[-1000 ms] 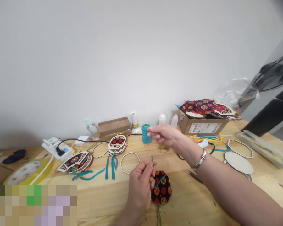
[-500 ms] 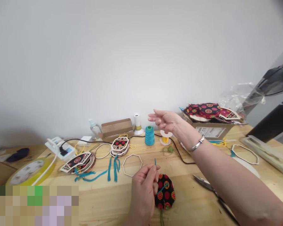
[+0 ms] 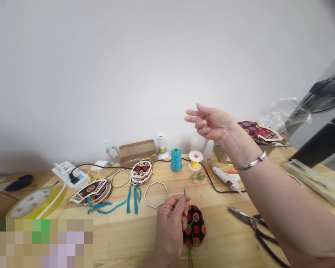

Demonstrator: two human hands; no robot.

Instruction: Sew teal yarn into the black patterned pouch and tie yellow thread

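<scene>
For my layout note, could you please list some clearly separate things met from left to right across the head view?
Yellow tape roll, clear mint-capped bottle, pale octagonal frame, teal thread cone, round black red-dotted fabric piece, white glue gun, translucent rectangular box.

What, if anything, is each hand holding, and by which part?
Left hand: blue cord, pinched just below its upper tip between thumb and fingers. Right hand: nothing visible held.

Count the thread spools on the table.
3: teal spool in the middle, yellow spool to its right, white spool to its left. The right forearm may hide others.
</scene>
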